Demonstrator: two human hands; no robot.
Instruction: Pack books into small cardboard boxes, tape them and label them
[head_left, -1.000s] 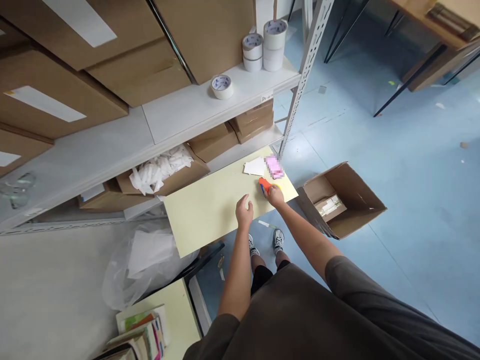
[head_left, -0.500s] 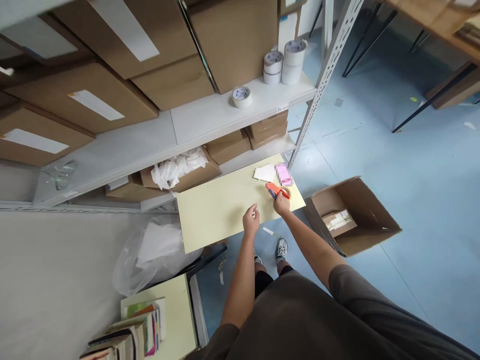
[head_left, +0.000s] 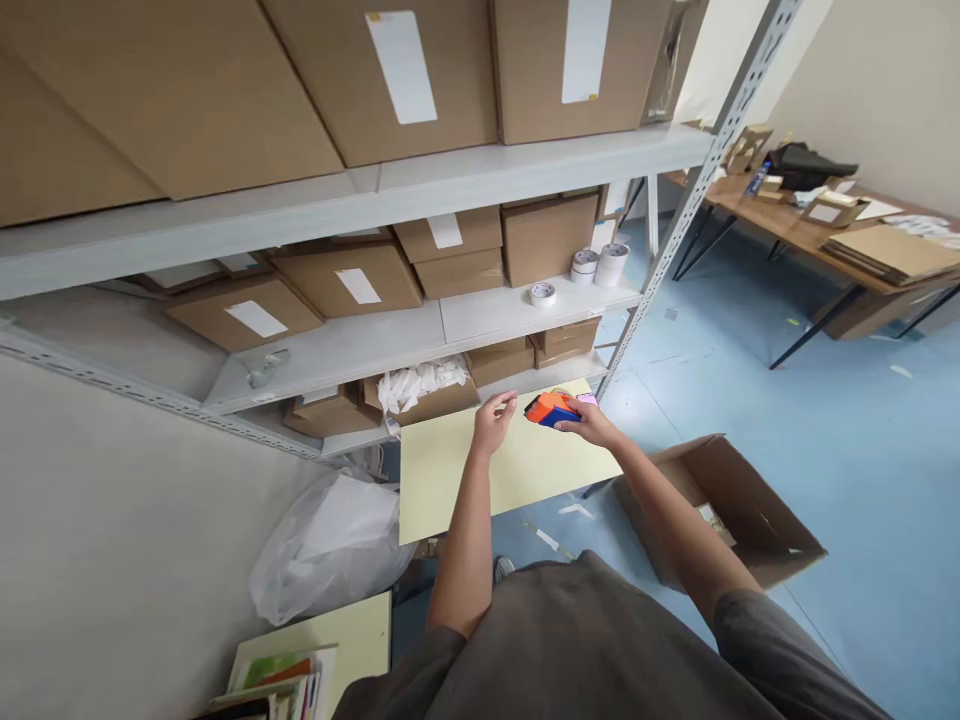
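My right hand [head_left: 592,422] is wrapped round an orange and blue tape dispenser [head_left: 551,409], raised over the pale yellow tabletop [head_left: 450,470]. The dispenser's dark front end points left. Just left of it hovers my left hand [head_left: 493,422], its fingers loosely bent and the thumb a little apart, with nothing visible in it. A pink item [head_left: 586,398] lies at the table's far right, partly covered by my right hand.
Metal shelving [head_left: 420,180] with cardboard boxes stands in front, overhanging the table's far side. White tape rolls [head_left: 541,294] sit on the middle shelf. An open carton [head_left: 750,500] is on the floor at right. A plastic bag [head_left: 330,550] bulges at left.
My view has tilted up, showing more shelving. My right hand has lifted the tape dispenser off the table's right end, turning it leftward. My left hand has risen closer to it.
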